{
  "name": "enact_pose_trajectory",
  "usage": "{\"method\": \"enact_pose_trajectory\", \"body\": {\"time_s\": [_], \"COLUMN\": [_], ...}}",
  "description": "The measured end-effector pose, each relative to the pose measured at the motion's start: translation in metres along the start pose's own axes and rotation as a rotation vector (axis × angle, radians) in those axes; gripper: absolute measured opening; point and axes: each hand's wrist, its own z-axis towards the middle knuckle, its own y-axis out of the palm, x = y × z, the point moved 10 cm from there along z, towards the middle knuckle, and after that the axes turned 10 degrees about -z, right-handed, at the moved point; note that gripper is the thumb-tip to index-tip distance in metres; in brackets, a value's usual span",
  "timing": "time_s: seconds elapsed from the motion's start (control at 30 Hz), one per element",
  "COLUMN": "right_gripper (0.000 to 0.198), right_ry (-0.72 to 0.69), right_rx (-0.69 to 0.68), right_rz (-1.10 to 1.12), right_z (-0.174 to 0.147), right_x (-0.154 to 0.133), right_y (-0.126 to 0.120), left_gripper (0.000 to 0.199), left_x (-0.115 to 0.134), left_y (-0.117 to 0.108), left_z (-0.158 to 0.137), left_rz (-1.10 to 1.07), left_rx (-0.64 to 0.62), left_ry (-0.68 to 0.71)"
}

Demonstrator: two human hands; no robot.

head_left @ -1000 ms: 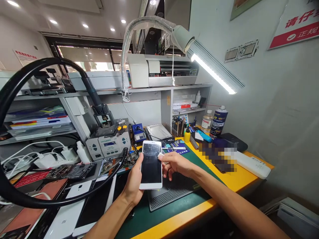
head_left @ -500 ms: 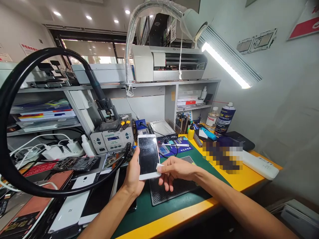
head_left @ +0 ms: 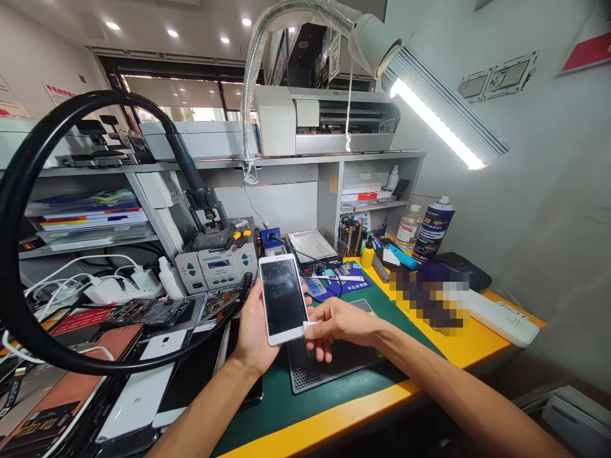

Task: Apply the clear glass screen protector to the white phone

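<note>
A white smartphone [head_left: 285,299] with a dark, smudged screen rests in my left hand [head_left: 251,331], tilted up toward me. The fingers wrap round its back, and some fingertips show at its right edge. My right hand [head_left: 337,324] pinches a small white flat piece [head_left: 309,327] between thumb and forefinger at the phone's lower right corner. I cannot tell what kind of piece it is. Below both hands lies a dark perforated pad [head_left: 329,369] on the green mat [head_left: 281,416].
At the left, several phones and phone parts lie near a white phone back [head_left: 143,381]. A black hose [head_left: 71,366] loops across them from the grey hot-air station [head_left: 219,270]. Bottles, including a spray can [head_left: 433,229], stand back right. A lit lamp [head_left: 436,121] hangs above.
The phone has tilted slightly to the left, and my left hand's fingertips now show at its right edge. My right hand still pinches the white piece at the lower corner.
</note>
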Motion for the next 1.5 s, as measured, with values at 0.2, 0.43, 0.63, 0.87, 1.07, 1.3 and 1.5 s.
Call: {"method": "enact_pose_trajectory", "body": {"time_s": [0.2, 0.43, 0.63, 0.87, 1.07, 1.3, 1.5], "right_gripper": [0.041, 0.045, 0.049, 0.048, 0.055, 0.062, 0.062], "right_ry": [0.006, -0.047, -0.071, -0.067, -0.029, -0.061, -0.123], "right_rx": [0.032, 0.118, 0.190, 0.255, 0.296, 0.294, 0.343], "right_rz": [-0.027, -0.098, -0.186, -0.298, -0.378, -0.338, -0.273], "right_z": [0.004, 0.007, 0.012, 0.019, 0.016, 0.018, 0.015], "right_x": [0.003, 0.000, 0.000, 0.004, 0.002, 0.000, -0.007], "right_y": [0.000, 0.000, 0.001, 0.003, 0.005, 0.005, 0.002], "left_gripper": [0.056, 0.058, 0.055, 0.052, 0.052, 0.047, 0.057], "left_x": [0.003, 0.006, 0.008, 0.006, 0.000, -0.008, -0.011], "left_y": [-0.003, -0.006, -0.006, -0.013, -0.012, -0.011, 0.001], "left_z": [0.004, 0.004, 0.004, 0.006, 0.004, 0.001, -0.004], "left_rz": [-0.018, -0.017, -0.030, -0.043, -0.030, 0.038, 0.132], "left_rx": [-0.002, 0.014, 0.025, 0.023, 0.009, -0.014, -0.156], "left_ry": [0.026, 0.064, 0.095, 0.140, 0.146, 0.131, 0.169]}}
